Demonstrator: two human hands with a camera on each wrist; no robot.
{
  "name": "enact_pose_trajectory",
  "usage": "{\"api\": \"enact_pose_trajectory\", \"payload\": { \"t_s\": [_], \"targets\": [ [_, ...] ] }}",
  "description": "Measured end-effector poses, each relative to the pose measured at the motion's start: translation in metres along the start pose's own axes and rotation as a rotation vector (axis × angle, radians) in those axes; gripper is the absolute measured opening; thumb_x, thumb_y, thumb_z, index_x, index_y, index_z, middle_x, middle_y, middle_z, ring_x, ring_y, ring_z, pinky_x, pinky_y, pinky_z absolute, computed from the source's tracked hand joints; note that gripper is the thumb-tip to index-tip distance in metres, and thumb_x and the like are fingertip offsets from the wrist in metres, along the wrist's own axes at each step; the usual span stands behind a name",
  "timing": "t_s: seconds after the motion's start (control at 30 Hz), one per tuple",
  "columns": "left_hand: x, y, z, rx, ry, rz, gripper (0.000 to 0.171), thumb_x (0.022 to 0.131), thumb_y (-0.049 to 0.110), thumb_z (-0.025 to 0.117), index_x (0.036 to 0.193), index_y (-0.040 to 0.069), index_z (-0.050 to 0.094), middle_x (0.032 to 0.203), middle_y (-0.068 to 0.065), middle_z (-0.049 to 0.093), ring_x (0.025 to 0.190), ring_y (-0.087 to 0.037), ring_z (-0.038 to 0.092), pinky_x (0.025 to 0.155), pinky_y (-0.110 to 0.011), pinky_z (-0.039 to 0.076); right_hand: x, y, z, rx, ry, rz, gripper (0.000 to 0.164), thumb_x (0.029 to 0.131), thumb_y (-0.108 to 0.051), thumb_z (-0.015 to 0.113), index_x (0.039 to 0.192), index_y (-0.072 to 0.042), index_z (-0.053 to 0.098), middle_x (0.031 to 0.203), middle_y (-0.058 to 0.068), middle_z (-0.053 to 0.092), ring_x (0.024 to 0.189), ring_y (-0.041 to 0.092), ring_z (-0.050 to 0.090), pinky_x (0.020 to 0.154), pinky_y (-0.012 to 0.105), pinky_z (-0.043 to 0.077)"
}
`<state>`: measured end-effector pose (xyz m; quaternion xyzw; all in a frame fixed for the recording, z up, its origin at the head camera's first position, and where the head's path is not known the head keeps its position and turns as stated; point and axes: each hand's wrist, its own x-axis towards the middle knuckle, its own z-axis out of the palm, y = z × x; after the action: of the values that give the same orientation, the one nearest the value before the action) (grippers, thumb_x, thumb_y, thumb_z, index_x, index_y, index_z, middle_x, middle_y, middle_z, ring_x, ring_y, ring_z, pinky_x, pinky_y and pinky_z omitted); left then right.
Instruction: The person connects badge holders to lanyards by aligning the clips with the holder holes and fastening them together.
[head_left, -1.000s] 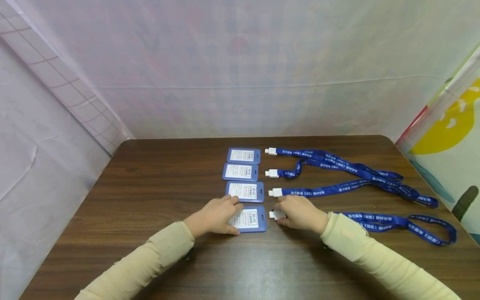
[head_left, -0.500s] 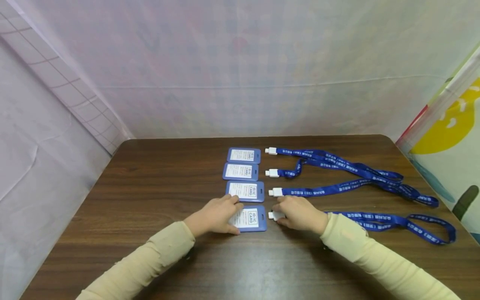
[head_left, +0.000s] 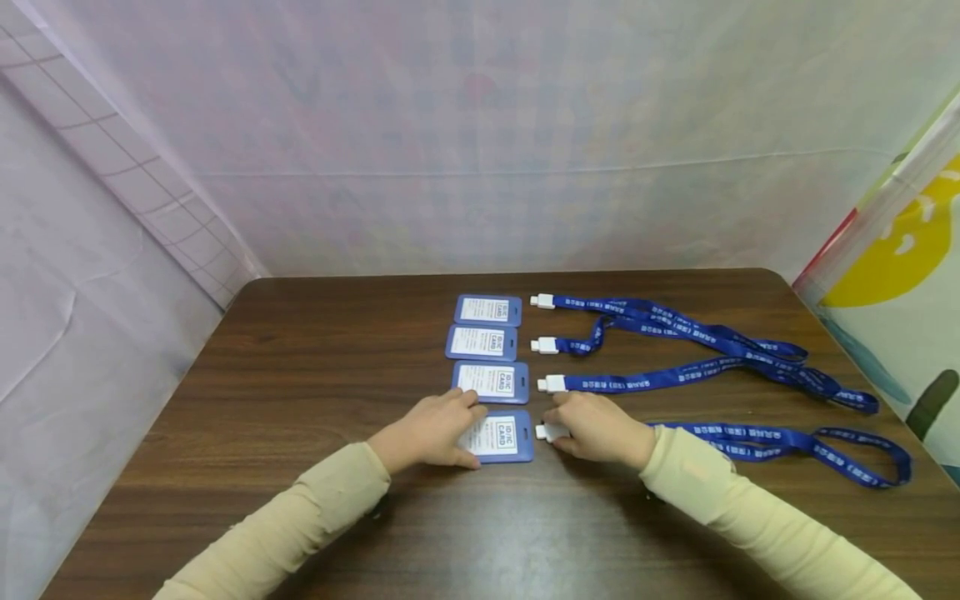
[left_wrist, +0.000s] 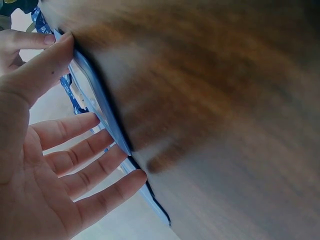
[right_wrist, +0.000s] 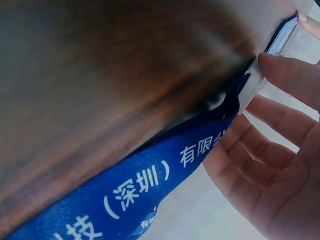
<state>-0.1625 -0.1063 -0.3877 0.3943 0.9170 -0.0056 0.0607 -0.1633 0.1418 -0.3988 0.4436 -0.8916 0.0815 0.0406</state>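
As it looks light and stiff, the lanyard clip (head_left: 553,432) nearest the worktop's (head_left: 247,392) front edge suits the right hand's (head_left: 600,427) side pinch, left hand (head_left: 431,429) spread.

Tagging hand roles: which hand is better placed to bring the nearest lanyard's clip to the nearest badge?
Likely the right hand: it pinches that white clip, which points at the slotted end of the badge. The left hand lies over its opposite end, perhaps steadying it.
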Motion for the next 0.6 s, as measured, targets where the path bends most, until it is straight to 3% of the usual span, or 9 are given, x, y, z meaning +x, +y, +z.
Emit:
{"api": "enact_pose_trajectory", "payload": {
  "t_s": [0.6],
  "targets": [
    [0.0001,0.0012,-0.0004,-0.004,-0.011,-0.008,0.063,0.068,0.052,0.074,0.112,0.009,0.06,0.096,-0.002,0.051,0.084,-0.016,0.049,0.062,-0.028,0.047,0.0011,0.0017,-0.0006,0.046,0.011,-0.038,0.015,0.068,-0.012,0.077,0.073,-0.007,0.065,0.068,-0.002,0.049,0.059,0.01,0.046,0.053,0.024,0.043]
  ]
}}
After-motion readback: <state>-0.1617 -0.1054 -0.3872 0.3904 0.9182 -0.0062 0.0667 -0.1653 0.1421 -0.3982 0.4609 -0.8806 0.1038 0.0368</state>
